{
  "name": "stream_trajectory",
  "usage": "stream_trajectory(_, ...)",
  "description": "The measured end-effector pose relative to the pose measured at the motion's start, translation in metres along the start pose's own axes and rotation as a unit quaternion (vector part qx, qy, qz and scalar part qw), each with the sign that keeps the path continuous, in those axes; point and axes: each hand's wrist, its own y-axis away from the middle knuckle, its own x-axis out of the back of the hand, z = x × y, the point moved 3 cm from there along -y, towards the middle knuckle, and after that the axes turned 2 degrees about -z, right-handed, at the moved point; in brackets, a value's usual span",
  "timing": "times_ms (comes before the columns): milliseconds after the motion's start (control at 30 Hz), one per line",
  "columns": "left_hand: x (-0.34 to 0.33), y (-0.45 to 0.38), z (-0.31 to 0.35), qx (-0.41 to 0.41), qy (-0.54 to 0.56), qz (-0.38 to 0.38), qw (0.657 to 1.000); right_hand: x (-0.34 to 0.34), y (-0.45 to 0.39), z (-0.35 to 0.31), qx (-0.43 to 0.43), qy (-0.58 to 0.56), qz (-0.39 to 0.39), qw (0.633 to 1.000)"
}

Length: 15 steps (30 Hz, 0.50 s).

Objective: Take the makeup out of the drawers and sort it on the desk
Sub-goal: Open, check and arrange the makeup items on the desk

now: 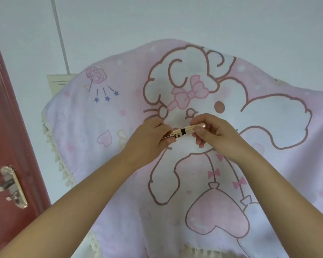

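Note:
A slim beige makeup tube [183,131] with a black band and black lettering lies level between both hands, above the middle of the desk. My left hand [149,138] grips its lettered left end. My right hand [211,133] pinches its rounded pale cap end with thumb and fingers. The desk is covered by a pink cartoon cloth [93,127] with a cream tasselled edge. No drawer is in view, and no other makeup shows on the cloth.
A dark red door [9,138] with a metal handle [11,185] stands at the left. A white wall with a thin cable [61,38] and a cream socket box [58,82] lies behind the desk.

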Motion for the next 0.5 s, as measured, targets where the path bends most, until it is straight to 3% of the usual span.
stream_trajectory(200,-0.056,0.074,-0.005,0.126,0.044,-0.234,0.963,-0.057,0.037,0.061,-0.09,-0.008,-0.104,0.99)
stream_trajectory(367,-0.113,0.147,-0.005,0.199,0.09,-0.374,0.901,-0.112,0.083,0.126,-0.225,-0.039,-0.138,0.964)
stream_trajectory(500,-0.157,0.216,0.003,0.272,0.114,-0.469,0.832,-0.153,0.132,0.188,-0.352,0.013,-0.158,0.922)
